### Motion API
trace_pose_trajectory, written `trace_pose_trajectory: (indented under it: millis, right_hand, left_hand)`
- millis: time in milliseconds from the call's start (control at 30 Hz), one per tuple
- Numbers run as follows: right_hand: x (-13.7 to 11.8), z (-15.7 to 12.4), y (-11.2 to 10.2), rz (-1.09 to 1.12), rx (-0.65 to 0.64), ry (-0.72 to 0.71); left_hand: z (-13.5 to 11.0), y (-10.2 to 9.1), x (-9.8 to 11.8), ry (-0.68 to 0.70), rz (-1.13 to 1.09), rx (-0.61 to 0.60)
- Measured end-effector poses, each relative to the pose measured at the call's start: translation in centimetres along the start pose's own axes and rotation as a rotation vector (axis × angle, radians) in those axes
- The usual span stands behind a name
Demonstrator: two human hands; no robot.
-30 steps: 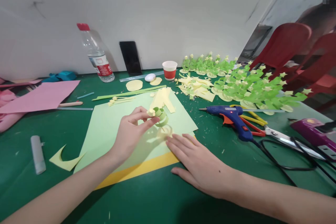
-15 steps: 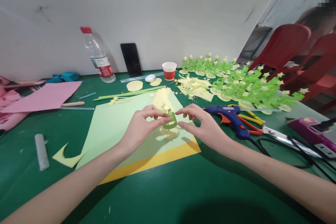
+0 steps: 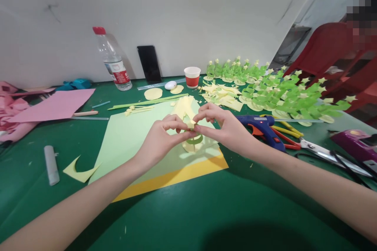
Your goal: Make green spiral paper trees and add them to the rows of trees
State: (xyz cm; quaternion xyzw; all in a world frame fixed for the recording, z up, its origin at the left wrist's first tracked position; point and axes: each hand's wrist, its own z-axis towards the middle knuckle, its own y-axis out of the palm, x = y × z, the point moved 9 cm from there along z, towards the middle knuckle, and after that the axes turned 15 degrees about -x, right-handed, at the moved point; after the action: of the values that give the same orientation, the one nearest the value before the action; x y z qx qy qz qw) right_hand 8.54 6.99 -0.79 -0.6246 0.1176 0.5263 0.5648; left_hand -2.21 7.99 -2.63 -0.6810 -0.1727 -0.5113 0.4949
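A small paper tree stands on the light green sheet [image 3: 123, 153], with a green paper strip [image 3: 198, 140] curling around its middle. A pale yellow star [image 3: 191, 124] tops it, and a round pale yellow base [image 3: 188, 148] sits below. My left hand [image 3: 165, 135] pinches the strip's upper part from the left between thumb and fingers. From the right, my right hand [image 3: 219, 125] is closed on the same spot, just beneath the star. The fingertips meet there and hide part of the strip and the stem.
Many finished green paper trees [image 3: 282, 94] crowd the back right, beside yellow scraps [image 3: 220, 96]. A blue glue gun [image 3: 263, 129] and scissors [image 3: 321, 151] lie right. At the back are a paper cup [image 3: 192, 79], phone [image 3: 149, 64] and bottle [image 3: 118, 72]. A glue stick [image 3: 51, 165] lies left.
My right hand has moved in to the left and closed on the strip's upper part; before, its fingers were apart beside it. The view has shifted slightly.
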Motion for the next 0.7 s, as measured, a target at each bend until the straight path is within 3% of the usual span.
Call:
trace_pose_trajectory:
  millis: [300,433,500,600,700]
  right_hand:
    - [0.2,0.5,0.1,0.055,-0.024,-0.019]
    - [-0.1,-0.3,-0.9,-0.082,-0.008,0.052]
    - [0.3,-1.7,-2.5,-0.277,0.039,0.184]
    - [2.3,-5.2,-5.5,-0.652,0.086,0.525]
    - [6.1,-8.9,-7.6,-0.883,-0.021,0.908]
  left_hand:
    - [0.0,-0.5,0.7,0.039,0.137,0.015]
    - [0.1,-0.5,0.5,0.033,0.144,0.011]
    - [0.2,-0.6,0.1,0.029,0.123,0.011]
    - [0.4,-0.9,-0.6,0.031,0.096,0.036]
    - [0.5,-1.3,-0.9,0.037,0.112,0.060]
